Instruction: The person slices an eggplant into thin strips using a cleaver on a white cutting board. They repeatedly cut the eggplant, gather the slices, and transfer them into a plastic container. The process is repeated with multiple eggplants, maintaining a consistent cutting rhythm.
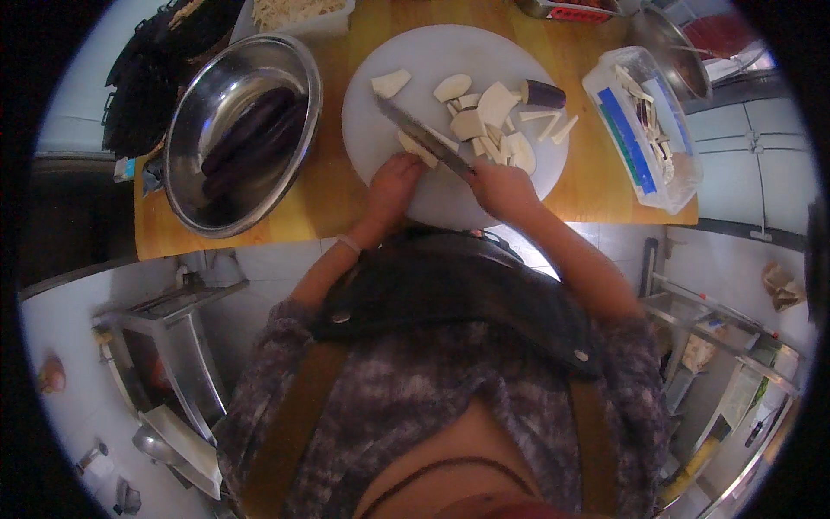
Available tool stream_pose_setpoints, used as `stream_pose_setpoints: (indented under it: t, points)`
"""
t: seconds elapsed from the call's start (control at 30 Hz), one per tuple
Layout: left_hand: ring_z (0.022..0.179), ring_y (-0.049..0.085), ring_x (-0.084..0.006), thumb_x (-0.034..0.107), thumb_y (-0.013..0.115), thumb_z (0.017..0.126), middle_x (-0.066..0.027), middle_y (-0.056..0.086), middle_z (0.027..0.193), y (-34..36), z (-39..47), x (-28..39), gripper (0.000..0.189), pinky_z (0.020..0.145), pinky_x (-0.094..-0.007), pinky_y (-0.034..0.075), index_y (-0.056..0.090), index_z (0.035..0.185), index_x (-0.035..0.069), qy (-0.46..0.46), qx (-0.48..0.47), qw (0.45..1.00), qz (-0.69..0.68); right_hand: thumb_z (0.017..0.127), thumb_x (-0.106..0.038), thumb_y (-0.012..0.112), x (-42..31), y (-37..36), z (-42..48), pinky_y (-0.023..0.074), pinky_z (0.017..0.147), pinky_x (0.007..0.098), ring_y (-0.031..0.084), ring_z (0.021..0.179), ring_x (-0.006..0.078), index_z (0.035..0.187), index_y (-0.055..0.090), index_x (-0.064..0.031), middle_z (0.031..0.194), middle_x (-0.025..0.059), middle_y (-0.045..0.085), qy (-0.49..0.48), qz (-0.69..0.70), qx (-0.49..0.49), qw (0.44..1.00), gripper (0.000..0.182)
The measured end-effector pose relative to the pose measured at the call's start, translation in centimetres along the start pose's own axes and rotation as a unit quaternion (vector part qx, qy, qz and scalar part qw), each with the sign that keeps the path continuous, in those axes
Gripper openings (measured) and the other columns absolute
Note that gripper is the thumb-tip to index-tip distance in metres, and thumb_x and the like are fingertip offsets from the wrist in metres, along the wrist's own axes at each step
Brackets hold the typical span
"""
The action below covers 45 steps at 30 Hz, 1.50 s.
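On a round white cutting board (376,143) lie pale slices of eggplant (496,104), several cut strips (564,130) and a purple-skinned eggplant end (545,95). My right hand (506,188) grips the handle of a kitchen knife (421,133), its blade slanting up to the left across the board. Under the blade, an eggplant slice (416,150) is held down by the fingertips of my left hand (394,185). The knife's tip reaches another slice (391,83) at the upper left. How far the edge has gone into the held slice cannot be seen.
Left of the board, a steel bowl (175,175) holds whole eggplants (259,143). A plastic container (681,194) with eggplant strips (655,130) stands at the right. A white tub (337,23) of pale shreds, a metal tray (570,10) and another steel bowl (674,52) line the far side of the wooden table (305,214).
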<state>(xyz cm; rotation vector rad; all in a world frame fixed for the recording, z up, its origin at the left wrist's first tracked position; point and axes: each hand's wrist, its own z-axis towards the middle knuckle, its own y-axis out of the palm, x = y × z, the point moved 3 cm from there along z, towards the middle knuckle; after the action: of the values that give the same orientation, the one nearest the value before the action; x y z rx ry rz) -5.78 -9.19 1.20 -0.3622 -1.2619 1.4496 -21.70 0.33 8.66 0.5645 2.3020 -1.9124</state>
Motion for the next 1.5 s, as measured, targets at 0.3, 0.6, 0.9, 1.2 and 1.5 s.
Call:
stream_pose_setpoints:
  t: [0.3,0.6,0.9,1.2,1.5]
  points:
    - [0.096,0.054,-0.0288,0.008,0.050,0.075,-0.0109,0.057,0.100,1.2,1.0,-0.6,0.025,0.080,-0.0365,0.047,0.059,0.098,0.005,0.051,0.030,0.998,-0.009,0.083,-0.018,0.047,0.0,-0.6,-0.9,0.0485,0.059,0.0466,0.062,0.066,0.0353,0.086,0.052,-0.0049,0.070,0.0167,0.062,0.012,-0.039,-0.023,0.999,0.015]
    - [0.092,0.056,-0.0291,0.008,0.051,0.075,-0.0115,0.058,0.098,1.6,1.2,-0.8,0.020,0.077,-0.0382,0.048,0.057,0.093,0.003,0.044,0.023,0.998,-0.027,0.085,-0.022,0.047,0.0,-2.0,2.4,0.0480,0.061,0.0468,0.062,0.071,0.0356,0.090,0.054,-0.0034,0.074,0.0177,0.063,0.064,0.026,-0.006,0.998,0.020]
    - [0.091,0.055,-0.0283,0.006,0.051,0.076,-0.0109,0.059,0.097,1.9,1.0,-0.3,0.018,0.077,-0.0381,0.048,0.058,0.092,0.004,-0.011,0.000,1.000,-0.007,0.086,-0.027,0.050,-0.9,-0.4,-0.8,0.0461,0.059,0.0477,0.060,0.067,0.0366,0.087,0.054,-0.0063,0.070,0.0169,0.060,0.019,0.000,-0.024,1.000,0.021]
    - [0.097,0.053,-0.0341,0.017,0.067,0.073,-0.0174,0.056,0.103,0.2,7.3,3.3,0.042,0.086,-0.0396,0.043,0.056,0.111,0.004,-0.033,0.106,0.992,-0.066,0.088,-0.034,0.051,4.7,-3.7,-3.4,0.0466,0.060,0.0452,0.061,0.068,0.0367,0.093,0.057,-0.0060,0.073,0.0192,0.062,0.211,0.209,0.219,0.929,0.029]
    - [0.100,0.051,-0.0328,0.019,0.053,0.087,-0.0157,0.055,0.103,0.0,9.1,-3.3,0.035,0.090,-0.0372,0.039,0.051,0.120,0.007,-0.344,0.224,0.801,-0.435,0.087,-0.025,0.056,5.3,-4.0,-5.3,0.0446,0.049,0.0302,0.055,0.051,0.0154,0.084,0.054,0.0003,0.060,0.0072,0.056,0.232,0.332,0.121,0.906,0.026]
